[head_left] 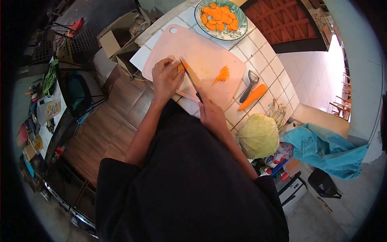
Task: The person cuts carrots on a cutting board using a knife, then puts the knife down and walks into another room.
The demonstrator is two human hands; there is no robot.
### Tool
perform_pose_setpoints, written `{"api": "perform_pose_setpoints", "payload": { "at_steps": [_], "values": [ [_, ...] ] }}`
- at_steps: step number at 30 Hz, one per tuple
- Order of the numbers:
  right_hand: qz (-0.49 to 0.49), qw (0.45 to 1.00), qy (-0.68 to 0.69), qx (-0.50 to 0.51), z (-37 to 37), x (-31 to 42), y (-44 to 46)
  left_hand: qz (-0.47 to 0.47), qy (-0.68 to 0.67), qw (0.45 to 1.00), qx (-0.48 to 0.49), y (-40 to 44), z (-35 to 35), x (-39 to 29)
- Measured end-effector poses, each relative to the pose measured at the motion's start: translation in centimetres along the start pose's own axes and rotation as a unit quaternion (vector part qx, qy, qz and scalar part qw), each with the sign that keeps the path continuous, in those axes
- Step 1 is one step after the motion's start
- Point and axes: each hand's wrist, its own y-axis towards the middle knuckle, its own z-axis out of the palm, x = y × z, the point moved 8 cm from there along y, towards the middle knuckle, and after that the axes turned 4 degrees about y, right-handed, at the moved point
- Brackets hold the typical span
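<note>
My right hand (210,111) is closed round the dark handle of a kitchen knife (190,76), its blade slanting up and left over the pink cutting board (169,42). Beside the blade, my left hand (166,76) has its fingers bent and pressed on a piece of carrot (182,66); the fingers partly cover it. A small heap of carrot strips (221,75) lies on the board to the right of the knife. Off the board's right edge are a peeler (250,84) with a dark handle and a whole peeled carrot (253,97).
A green-rimmed plate (197,20) of carrot slices stands behind the board on the white tiled counter (260,56). At the right sit a cabbage (259,136) and a blue cloth or bag (322,149). Cardboard boxes (111,44) stand left of the counter.
</note>
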Motion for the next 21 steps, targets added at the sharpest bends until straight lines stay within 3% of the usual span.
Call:
{"api": "perform_pose_setpoints", "payload": {
  "at_steps": [21],
  "values": [
    [0.047, 0.994, -0.085, 0.042, 1.0, 1.2, -0.5, 0.011, 0.024, 1.000, 0.005, 0.1, 0.3, 0.2]
  ]
}}
